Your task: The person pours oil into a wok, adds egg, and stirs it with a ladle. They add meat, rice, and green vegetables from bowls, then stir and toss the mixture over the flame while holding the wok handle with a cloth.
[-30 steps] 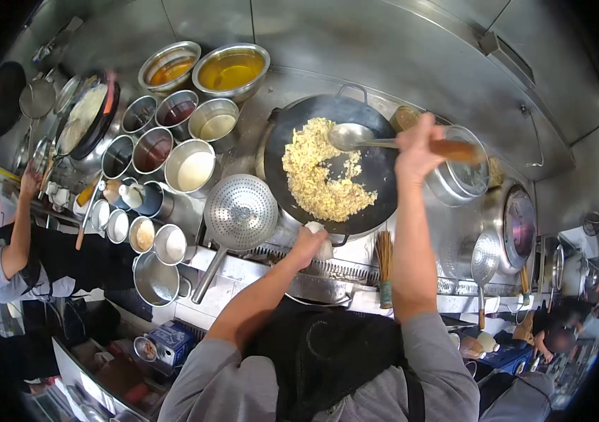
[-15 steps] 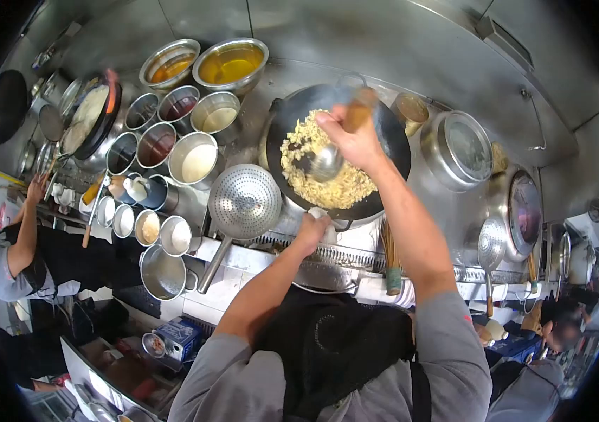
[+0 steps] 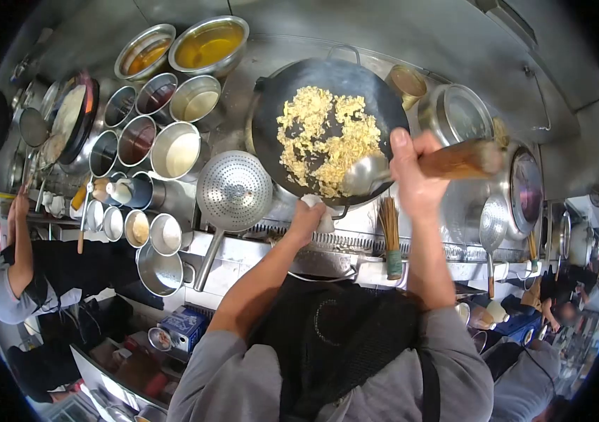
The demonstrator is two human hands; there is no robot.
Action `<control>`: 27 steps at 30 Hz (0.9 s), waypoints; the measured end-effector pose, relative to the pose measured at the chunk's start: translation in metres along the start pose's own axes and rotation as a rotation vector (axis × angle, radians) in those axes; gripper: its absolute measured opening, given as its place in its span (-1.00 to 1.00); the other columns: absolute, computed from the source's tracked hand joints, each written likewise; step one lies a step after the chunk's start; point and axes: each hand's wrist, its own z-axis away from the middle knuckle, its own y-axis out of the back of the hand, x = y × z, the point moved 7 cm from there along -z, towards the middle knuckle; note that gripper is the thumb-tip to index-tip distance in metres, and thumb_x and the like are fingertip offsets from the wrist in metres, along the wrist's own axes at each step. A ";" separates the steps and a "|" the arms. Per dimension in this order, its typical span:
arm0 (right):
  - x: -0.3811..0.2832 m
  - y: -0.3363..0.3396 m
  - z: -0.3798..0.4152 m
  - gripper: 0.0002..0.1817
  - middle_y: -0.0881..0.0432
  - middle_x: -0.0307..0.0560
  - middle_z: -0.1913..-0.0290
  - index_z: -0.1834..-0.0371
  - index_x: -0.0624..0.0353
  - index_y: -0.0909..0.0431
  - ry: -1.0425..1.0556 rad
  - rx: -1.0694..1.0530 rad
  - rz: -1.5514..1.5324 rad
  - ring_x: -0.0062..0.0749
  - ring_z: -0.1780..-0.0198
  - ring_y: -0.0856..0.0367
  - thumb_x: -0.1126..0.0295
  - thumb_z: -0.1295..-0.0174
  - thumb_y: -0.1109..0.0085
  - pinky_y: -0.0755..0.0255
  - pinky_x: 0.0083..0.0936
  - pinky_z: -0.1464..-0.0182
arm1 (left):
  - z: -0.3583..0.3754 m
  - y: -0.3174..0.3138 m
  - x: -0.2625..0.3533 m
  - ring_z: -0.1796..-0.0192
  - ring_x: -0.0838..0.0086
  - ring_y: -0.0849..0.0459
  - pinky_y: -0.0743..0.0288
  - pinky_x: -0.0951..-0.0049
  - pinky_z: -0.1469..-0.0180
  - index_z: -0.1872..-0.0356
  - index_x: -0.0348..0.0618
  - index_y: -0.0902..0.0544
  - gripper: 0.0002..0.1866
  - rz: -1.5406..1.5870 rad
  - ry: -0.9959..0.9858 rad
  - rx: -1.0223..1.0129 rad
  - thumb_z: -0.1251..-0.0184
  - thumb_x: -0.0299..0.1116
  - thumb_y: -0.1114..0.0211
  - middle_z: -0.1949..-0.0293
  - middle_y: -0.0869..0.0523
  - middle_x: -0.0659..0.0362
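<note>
A large black wok (image 3: pixel 264 126) sits on the stove in front of me, with pieces of yellow scrambled egg (image 3: pixel 366 137) spread over its bottom. My left hand (image 3: pixel 307 224) is closed on a white folded cloth (image 3: pixel 322 214) at the wok's near rim, by the loop handle. My right hand (image 3: pixel 419 172) grips a wok ladle (image 3: pixel 458 160) by its thick wooden handle. The ladle's metal bowl (image 3: pixel 364 176) rests at the egg's right edge, inside the wok's near right side.
A perforated strainer (image 3: pixel 234 191) lies left of the wok. Beyond it stand several metal pots of sauces and two bowls of oil (image 3: pixel 208 48). A bamboo brush (image 3: pixel 390 239) and a lidded pot (image 3: pixel 458 112) are on the right. Another person's arm (image 3: pixel 22 246) shows far left.
My right hand has moved from above the wok to its right side, bringing the ladle bowl to the egg's right edge. The egg has shifted and spread. My left hand stays at the rim.
</note>
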 end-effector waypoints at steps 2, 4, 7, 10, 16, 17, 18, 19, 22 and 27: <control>0.038 -0.003 0.009 -0.55 -0.35 -0.34 0.69 0.67 0.17 -0.34 0.082 0.189 -0.031 -0.67 0.59 -0.25 0.24 -0.35 -0.21 -0.18 -0.57 0.53 | 0.000 -0.003 0.004 0.11 0.33 -0.66 -0.57 0.35 0.06 -0.10 -0.41 -0.34 -0.62 0.068 0.000 -0.044 -0.25 -0.56 -0.11 0.06 -0.61 -0.02; 0.082 0.000 -0.025 -0.58 -0.39 -0.31 0.68 0.66 0.17 -0.35 -0.053 0.167 -0.141 -0.66 0.60 -0.32 0.28 -0.32 -0.25 -0.23 -0.61 0.52 | -0.009 0.007 -0.011 0.08 0.31 -0.65 -0.56 0.34 0.02 -0.13 -0.40 -0.32 -0.58 -0.002 0.030 -0.050 -0.24 -0.56 -0.11 0.03 -0.59 -0.01; 0.037 0.045 -0.068 -0.58 -0.44 -0.28 0.69 0.63 0.10 -0.38 -0.042 0.368 -0.161 -0.64 0.71 -0.34 0.18 -0.28 -0.30 -0.21 -0.61 0.65 | 0.000 -0.002 0.012 0.00 0.30 -0.62 -0.52 0.32 -0.06 -0.18 -0.39 -0.29 -0.53 -0.009 -0.004 -0.045 -0.23 -0.56 -0.13 0.00 -0.58 0.01; 0.074 0.063 -0.064 -0.58 -0.44 -0.25 0.70 0.63 0.11 -0.35 -0.005 0.608 -0.221 -0.62 0.70 -0.35 0.19 -0.25 -0.33 -0.23 -0.60 0.65 | 0.013 0.000 0.014 -0.09 0.31 -0.58 -0.47 0.34 -0.13 -0.20 -0.39 -0.30 -0.50 0.038 -0.031 -0.022 -0.19 -0.58 -0.14 -0.02 -0.57 0.04; 0.066 0.010 -0.070 -0.61 -0.34 -0.28 0.76 0.60 0.12 -0.36 -0.088 0.355 -0.197 -0.60 0.76 -0.28 0.24 -0.30 -0.28 -0.18 -0.53 0.71 | 0.007 -0.002 0.020 0.05 0.37 -0.63 -0.53 0.39 0.04 -0.07 -0.40 -0.43 -0.60 -0.041 -0.030 -0.101 -0.15 -0.60 -0.16 0.07 -0.63 0.08; 0.059 0.024 -0.076 -0.58 -0.35 -0.29 0.76 0.64 0.09 -0.33 -0.142 0.473 -0.179 -0.62 0.76 -0.28 0.24 -0.31 -0.27 -0.16 -0.55 0.70 | -0.004 0.002 0.006 0.07 0.37 -0.65 -0.54 0.39 0.08 -0.04 -0.41 -0.44 -0.62 -0.022 -0.071 -0.079 -0.15 -0.59 -0.17 0.09 -0.64 0.06; 0.056 0.038 -0.083 -0.58 -0.36 -0.28 0.76 0.64 0.09 -0.33 -0.007 0.448 -0.256 -0.62 0.75 -0.29 0.24 -0.31 -0.27 -0.16 -0.54 0.71 | -0.009 0.005 0.001 0.07 0.37 -0.65 -0.54 0.39 0.08 -0.04 -0.41 -0.44 -0.62 -0.017 -0.072 -0.075 -0.15 -0.59 -0.17 0.09 -0.64 0.06; 0.066 0.040 -0.079 -0.59 -0.36 -0.28 0.76 0.63 0.09 -0.32 -0.004 0.517 -0.266 -0.62 0.75 -0.29 0.25 -0.32 -0.26 -0.16 -0.55 0.71 | -0.014 0.006 -0.006 0.08 0.36 -0.65 -0.55 0.37 0.08 -0.04 -0.42 -0.43 -0.63 -0.014 -0.059 -0.080 -0.16 -0.59 -0.15 0.10 -0.64 0.05; 0.108 -0.005 -0.050 -0.60 -0.33 -0.34 0.75 0.64 0.08 -0.29 0.155 0.364 -0.310 -0.66 0.75 -0.27 0.29 -0.36 -0.18 -0.15 -0.61 0.70 | -0.002 0.002 0.002 0.09 0.33 -0.66 -0.55 0.34 0.07 -0.04 -0.44 -0.41 -0.64 0.003 -0.044 -0.023 -0.19 -0.59 -0.10 0.10 -0.64 0.03; 0.046 -0.020 -0.059 -0.61 -0.27 -0.34 0.73 0.59 0.08 -0.25 -0.107 0.225 -0.295 -0.67 0.75 -0.19 0.34 -0.33 -0.23 -0.10 -0.58 0.71 | -0.004 0.000 0.008 0.06 0.33 -0.63 -0.54 0.33 0.04 -0.03 -0.43 -0.40 -0.66 -0.015 -0.040 -0.058 -0.22 -0.58 -0.07 0.08 -0.62 0.02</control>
